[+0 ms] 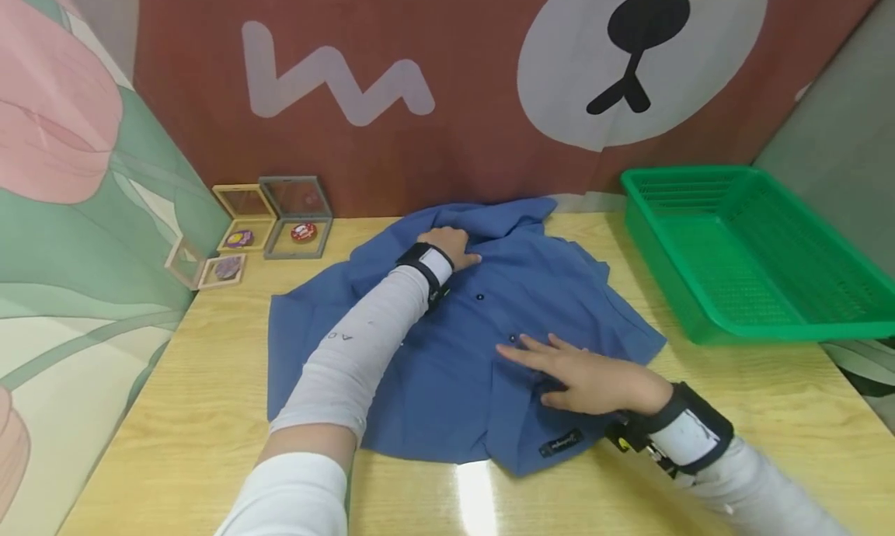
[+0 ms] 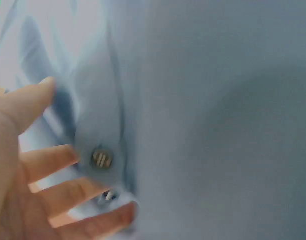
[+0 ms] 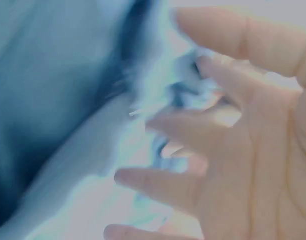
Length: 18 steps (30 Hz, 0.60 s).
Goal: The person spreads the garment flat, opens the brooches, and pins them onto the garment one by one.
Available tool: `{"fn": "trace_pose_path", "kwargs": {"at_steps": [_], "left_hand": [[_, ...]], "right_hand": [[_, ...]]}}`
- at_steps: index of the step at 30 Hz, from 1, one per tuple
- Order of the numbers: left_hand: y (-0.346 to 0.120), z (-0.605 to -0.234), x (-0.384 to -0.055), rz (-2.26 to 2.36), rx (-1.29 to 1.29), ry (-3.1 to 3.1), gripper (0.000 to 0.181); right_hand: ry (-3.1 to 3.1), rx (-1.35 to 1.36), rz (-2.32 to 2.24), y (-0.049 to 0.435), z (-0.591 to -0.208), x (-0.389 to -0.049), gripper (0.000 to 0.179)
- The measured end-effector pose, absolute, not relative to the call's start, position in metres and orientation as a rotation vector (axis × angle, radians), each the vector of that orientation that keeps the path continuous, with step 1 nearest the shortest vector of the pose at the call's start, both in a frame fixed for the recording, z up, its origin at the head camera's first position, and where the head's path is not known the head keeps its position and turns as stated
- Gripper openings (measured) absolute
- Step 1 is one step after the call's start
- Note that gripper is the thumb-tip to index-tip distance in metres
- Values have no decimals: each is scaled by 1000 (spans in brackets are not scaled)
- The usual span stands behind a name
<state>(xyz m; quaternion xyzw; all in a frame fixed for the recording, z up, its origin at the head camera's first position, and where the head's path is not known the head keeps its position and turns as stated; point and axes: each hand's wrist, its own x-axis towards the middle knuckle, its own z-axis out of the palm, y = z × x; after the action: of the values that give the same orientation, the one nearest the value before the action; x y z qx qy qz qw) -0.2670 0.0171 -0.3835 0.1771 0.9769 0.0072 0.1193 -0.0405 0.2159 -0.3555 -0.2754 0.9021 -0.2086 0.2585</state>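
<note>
A blue buttoned shirt (image 1: 433,381) lies spread and rumpled across the wooden table. Over its upper part reaches my left hand (image 1: 447,245); in the left wrist view its fingers (image 2: 68,195) are spread and slightly bent beside a dark button (image 2: 102,159) on the placket. Lower down, my right hand (image 1: 594,377) is over the shirt's right side with its fingers stretched out. The right wrist view shows that palm (image 3: 253,150) facing the blurred cloth, with nothing between the fingers. A black label (image 1: 561,443) shows near the shirt's bottom edge.
A green plastic basket (image 1: 667,287) stands at the right. Back left are a yellow-framed case (image 1: 245,188), a grey-framed case (image 1: 329,241) and a small pale case (image 1: 203,282), all open with round items inside. A brown printed backdrop (image 1: 475,163) rises behind the table.
</note>
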Motion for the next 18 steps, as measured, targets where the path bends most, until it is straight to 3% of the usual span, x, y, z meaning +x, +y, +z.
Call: {"fn": "trace_pose_path", "kwargs": {"at_steps": [4, 7, 13, 18], "left_hand": [[9, -363, -281, 5, 654, 2934, 32], [0, -350, -291, 27, 738, 2939, 26], [-18, -346, -301, 47, 689, 2923, 40], [-20, -358, -302, -78, 642, 2818, 67]], "right_hand": [[2589, -619, -746, 205, -343, -37, 83], [2730, -416, -622, 193, -339, -39, 86], [2754, -46, -242, 174, -359, -40, 95], [2670, -42, -215, 171, -377, -34, 97]]}}
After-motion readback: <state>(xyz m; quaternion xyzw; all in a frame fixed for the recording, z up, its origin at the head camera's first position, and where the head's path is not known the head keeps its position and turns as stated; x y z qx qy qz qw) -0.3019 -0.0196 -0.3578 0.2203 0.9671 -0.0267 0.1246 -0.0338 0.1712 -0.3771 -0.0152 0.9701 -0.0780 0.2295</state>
